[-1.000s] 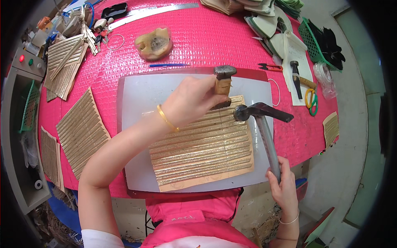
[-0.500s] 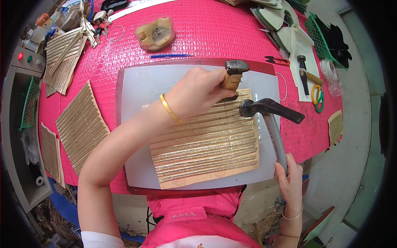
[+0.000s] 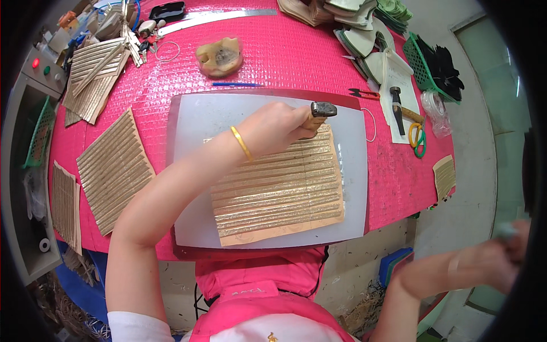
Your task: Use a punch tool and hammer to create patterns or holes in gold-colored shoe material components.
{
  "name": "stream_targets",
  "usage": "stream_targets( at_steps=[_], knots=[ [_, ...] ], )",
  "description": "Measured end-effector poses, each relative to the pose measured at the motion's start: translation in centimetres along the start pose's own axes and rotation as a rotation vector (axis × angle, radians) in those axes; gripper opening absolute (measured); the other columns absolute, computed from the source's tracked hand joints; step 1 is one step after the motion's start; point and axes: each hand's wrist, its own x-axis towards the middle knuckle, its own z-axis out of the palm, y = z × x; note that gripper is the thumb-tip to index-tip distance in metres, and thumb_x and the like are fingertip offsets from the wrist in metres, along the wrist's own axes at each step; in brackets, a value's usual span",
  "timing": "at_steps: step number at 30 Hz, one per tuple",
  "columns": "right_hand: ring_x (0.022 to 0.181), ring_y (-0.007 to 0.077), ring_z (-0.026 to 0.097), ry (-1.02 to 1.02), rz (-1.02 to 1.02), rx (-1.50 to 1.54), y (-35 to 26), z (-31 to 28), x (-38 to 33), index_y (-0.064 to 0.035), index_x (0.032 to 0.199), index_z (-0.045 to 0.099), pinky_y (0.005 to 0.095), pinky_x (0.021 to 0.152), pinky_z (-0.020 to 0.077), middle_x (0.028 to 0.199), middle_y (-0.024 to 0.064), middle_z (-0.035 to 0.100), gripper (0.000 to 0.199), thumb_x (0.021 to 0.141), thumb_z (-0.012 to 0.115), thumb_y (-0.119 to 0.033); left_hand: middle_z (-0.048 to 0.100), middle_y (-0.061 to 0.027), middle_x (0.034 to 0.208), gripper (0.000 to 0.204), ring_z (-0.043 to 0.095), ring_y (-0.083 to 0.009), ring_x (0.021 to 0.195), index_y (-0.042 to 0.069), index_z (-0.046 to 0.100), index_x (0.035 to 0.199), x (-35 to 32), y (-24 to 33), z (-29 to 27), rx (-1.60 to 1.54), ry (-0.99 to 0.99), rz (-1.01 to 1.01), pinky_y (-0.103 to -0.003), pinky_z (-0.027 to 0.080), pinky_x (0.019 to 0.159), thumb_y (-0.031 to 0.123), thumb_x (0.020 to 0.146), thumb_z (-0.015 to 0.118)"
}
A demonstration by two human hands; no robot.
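My left hand (image 3: 279, 128) grips a short punch-like tool (image 3: 323, 109) with a dark metal top and a tan wrapped shaft. It stands upright near the upper right corner of a gold strip-covered sheet (image 3: 276, 199), its lower end hidden behind my fingers. The sheet lies on a white board (image 3: 196, 117) over a dark red mat. Far out at the right edge, off the table, my right hand (image 3: 504, 256) is raised and blurred. A grey bit of the hammer handle (image 3: 506, 230) shows at its fist; the hammer head is out of view.
More gold-striped sheets (image 3: 117, 171) lie at left. Beyond the board are a blue pen (image 3: 236, 85) and a yellowish lump (image 3: 219, 58). Snips (image 3: 364, 94), another hammer (image 3: 397, 111), scissors (image 3: 419, 141) and a green basket (image 3: 419, 65) sit at right.
My right hand has swung the hammer away from beside the punch, out to the far right. My left hand keeps the punch on the sheet. The view has shifted slightly.
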Motion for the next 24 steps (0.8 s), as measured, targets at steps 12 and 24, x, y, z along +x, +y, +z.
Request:
stream_targets(
  at_steps=[12,24],
  knots=[
    [0.046,0.0102,0.039,-0.833,1.087,-0.553,2.5,6.2,-12.3,-0.0091,0.125,0.036,0.0234,0.046,0.0369,0.064,0.0125,0.051,0.049,0.078,0.047,-0.004,0.054,-0.0142,0.059,0.017,0.054,-0.0314,0.056,0.001,0.044,0.075,-0.3,-0.1,0.7,0.09,-0.038,-0.026,-0.039,0.042,0.051,0.012,0.074,0.058],
    [0.052,0.0208,0.048,-0.799,1.043,-0.465,3.9,5.9,-14.1,-0.0035,0.125,0.034,0.0246,0.056,0.0413,0.074,0.0186,0.053,0.05,0.076,0.046,-0.002,0.058,-0.0092,0.063,0.014,0.056,-0.0133,0.052,-0.001,0.053,0.079,-0.9,0.5,-0.3,-0.22,0.011,-0.285,-0.025,0.042,0.047,0.007,0.073,0.062]
  ],
)
